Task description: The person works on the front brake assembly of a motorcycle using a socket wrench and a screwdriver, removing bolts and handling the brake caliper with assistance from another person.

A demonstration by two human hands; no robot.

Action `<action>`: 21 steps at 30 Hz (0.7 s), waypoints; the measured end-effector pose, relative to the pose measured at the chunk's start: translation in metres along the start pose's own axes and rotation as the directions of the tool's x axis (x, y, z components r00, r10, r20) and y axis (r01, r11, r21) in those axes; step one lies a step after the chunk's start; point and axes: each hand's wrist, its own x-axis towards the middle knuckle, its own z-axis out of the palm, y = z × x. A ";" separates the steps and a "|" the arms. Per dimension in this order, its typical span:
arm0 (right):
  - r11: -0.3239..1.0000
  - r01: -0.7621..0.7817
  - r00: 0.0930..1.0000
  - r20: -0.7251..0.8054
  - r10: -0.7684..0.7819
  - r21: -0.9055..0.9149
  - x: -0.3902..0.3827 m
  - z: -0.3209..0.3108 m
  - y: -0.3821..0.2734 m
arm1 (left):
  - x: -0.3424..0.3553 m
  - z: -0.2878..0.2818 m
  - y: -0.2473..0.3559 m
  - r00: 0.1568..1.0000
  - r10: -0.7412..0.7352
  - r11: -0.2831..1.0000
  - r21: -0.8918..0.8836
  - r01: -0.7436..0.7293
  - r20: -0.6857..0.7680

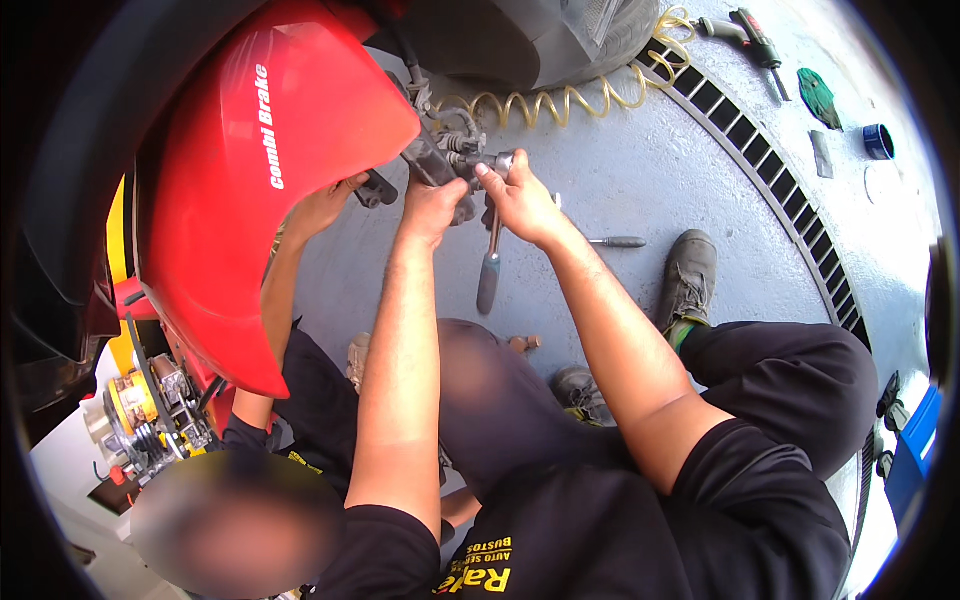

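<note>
My left hand is wrapped round the dark metal cylinder under the edge of a red motorcycle fender, its thumb pointing up. Beside it, my right hand grips a ratchet wrench at its head end, thumb and fingers round the metal there. The ratchet wrench hangs down below my fingers, its grey-blue handle pointing toward me. Its socket end meets a greyish metal part by the cylinder; the exact contact is hidden. A co-worker's hand reaches under the fender to a black part.
A tool with a grey handle lies on the floor near my boot. Past it runs a floor grate. A coiled yellow hose stretches by the tyre. Farther right lie a power tool, green cloth and blue ring.
</note>
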 end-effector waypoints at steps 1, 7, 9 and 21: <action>0.990 0.131 0.990 -0.046 -0.133 -0.047 0.013 0.004 0.028 | 0.002 0.005 0.002 0.999 -0.003 1.000 -0.001 0.003 0.035; 0.939 -0.198 0.976 0.139 0.165 0.280 -0.001 0.009 -0.012 | 0.000 -0.013 -0.008 1.000 -0.012 1.000 -0.008 0.012 0.021; 0.950 -0.175 0.984 0.088 0.157 0.257 0.001 0.010 -0.008 | 0.000 -0.009 -0.004 1.000 0.000 1.000 0.012 -0.001 0.025; 0.985 -0.130 0.985 -0.099 0.141 0.112 0.009 0.021 0.003 | 0.001 -0.002 0.003 1.000 0.023 1.000 0.006 -0.023 0.001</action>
